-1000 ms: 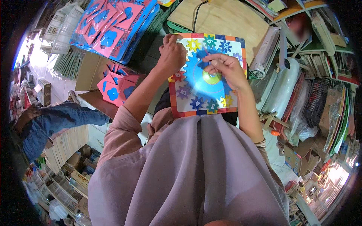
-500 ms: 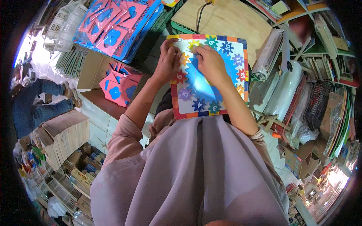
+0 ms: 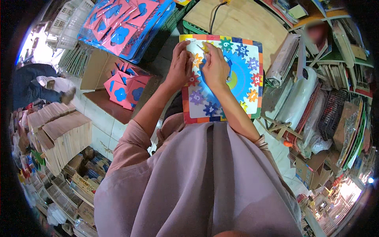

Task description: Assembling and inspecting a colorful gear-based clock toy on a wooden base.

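A square clock puzzle board [image 3: 257, 108] rests across my lap, tilted slightly. It has a checkered border of red, orange, yellow and blue, a ring of colored gear-shaped number pieces, and a blue middle with a green patch. My left hand [image 3: 179, 68] is closed over the board's upper left edge, fingers curled beside a small white label [image 3: 191, 40]. My right hand [image 3: 215, 70] lies over the board's upper left part, its fingers pinched next to the yellow gear piece [image 3: 208, 45]. A thin greyish sliver shows by those fingertips; its kind cannot be made out.
Ahead stands a wooden tabletop [image 3: 244, 17] with a black cable [image 3: 213, 17]. Left are a blue crate [image 3: 138, 55] of wrapped pink pieces, a cardboard box [image 3: 104, 104] with more, and stacked wooden boards [image 3: 65, 132]. Another person's leg [image 3: 33, 89] shows far left. Crowded shelves line the right.
The board has shifted slightly right, and its label has come into view. My right hand has moved a little right and down. The other person's legs at far left have shifted.
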`<state>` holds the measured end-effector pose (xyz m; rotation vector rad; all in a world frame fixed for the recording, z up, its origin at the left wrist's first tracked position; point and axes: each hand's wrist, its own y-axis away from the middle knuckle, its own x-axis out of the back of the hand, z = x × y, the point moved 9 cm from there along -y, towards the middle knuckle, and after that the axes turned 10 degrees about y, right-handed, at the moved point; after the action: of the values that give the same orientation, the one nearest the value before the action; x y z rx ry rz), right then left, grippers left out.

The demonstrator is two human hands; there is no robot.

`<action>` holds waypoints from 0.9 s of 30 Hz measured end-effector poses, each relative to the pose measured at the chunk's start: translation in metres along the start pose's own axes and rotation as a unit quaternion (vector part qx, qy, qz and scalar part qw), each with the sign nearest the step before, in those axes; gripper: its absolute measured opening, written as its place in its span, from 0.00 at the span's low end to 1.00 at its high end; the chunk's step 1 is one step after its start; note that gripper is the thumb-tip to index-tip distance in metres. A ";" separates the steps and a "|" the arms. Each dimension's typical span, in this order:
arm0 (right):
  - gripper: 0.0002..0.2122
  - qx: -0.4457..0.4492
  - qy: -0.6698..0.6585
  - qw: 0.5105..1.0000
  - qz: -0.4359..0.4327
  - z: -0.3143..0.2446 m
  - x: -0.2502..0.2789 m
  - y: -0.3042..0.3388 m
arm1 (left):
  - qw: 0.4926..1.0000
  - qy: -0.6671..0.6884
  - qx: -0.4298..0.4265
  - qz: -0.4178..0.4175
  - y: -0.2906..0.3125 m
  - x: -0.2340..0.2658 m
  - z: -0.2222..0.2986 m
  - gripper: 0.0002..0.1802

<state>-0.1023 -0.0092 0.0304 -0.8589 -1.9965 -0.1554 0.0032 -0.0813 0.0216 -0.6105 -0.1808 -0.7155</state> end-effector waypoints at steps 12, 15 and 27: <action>0.12 -0.020 -0.020 1.000 0.012 -0.002 -0.009 -0.016 | 1.000 -0.014 -0.013 -0.007 0.000 -0.003 0.002 0.06; 0.12 -0.023 -0.014 1.000 0.004 -0.005 -0.012 -0.018 | 1.000 -0.019 -0.008 -0.002 0.001 -0.005 -0.001 0.06; 0.09 -0.057 -0.161 0.985 -0.020 0.010 -0.007 0.009 | 0.999 0.013 0.004 -0.034 0.000 -0.005 -0.008 0.06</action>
<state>-0.1012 -0.0014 0.0175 -0.9648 -2.3255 -0.1625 -0.0009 -0.0831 0.0127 -0.5889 -0.1813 -0.7870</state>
